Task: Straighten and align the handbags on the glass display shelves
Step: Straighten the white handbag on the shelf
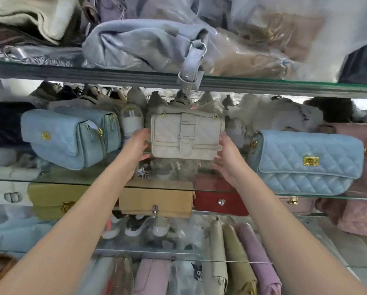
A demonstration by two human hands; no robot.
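Note:
A small cream quilted handbag [187,136] with a buckle strap stands upright in the middle of a glass shelf [72,180]. My left hand [137,145] presses against its left side, fingers curled round the edge. On the bag's right side and lower corner rests my right hand [226,159]. Both hands hold the bag between them. A light blue quilted bag [306,165] with a gold clasp stands to the right, tilted. Two light blue bags [69,138] stand to the left, also at an angle.
The shelf above [263,85] carries a lilac bag [148,44] whose strap hangs over the edge, and plastic-wrapped bags. Below the glass are yellow [55,200], tan [157,199], red [218,195] and pink [361,218] bags. Folded items stand lower down.

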